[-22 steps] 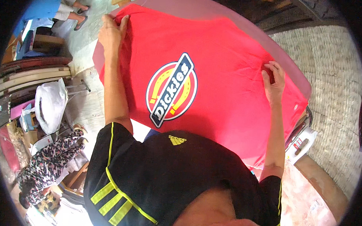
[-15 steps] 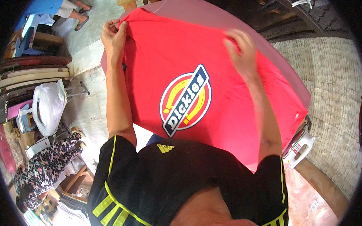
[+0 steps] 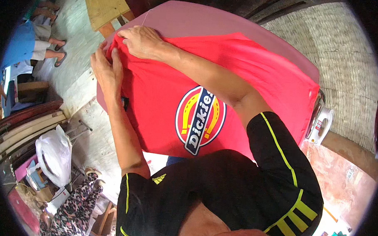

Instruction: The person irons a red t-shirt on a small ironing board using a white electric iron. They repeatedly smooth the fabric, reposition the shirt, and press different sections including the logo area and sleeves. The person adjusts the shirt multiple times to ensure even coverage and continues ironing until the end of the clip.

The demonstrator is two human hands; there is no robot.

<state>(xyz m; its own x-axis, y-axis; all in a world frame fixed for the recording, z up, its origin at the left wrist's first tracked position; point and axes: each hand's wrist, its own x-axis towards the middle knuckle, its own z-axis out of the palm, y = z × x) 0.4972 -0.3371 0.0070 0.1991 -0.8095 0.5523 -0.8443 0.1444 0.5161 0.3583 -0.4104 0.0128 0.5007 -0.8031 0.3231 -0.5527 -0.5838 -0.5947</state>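
Observation:
A red garment (image 3: 156, 87), which looks like a T-shirt, lies spread over a mauve padded ironing board (image 3: 283, 54). A round emblem (image 3: 200, 118) crossed by a slanted band is printed on it, close to my body. My left hand (image 3: 108, 71) closes its fingers on the gathered cloth at the far left corner. Just beside it, my right hand (image 3: 141, 42) reaches across the garment and pinches the same corner. Folds run from there toward the right. Part of the emblem hides behind my right arm. A white iron (image 3: 321, 124) rests by the board's right end.
A wooden table (image 3: 103, 7) stands beyond the far left corner. To the left, a person in a blue top (image 3: 21, 43) stands, and nearer is someone in patterned trousers (image 3: 75, 205). A white plastic bag (image 3: 54, 155) hangs near stacked boards (image 3: 26, 127). Woven matting (image 3: 325, 35) lies right.
My right hand has swung left from the garment's far right part to the corner beside my left hand. The far edge has shifted and creased, and my left hand has moved slightly nearer and left.

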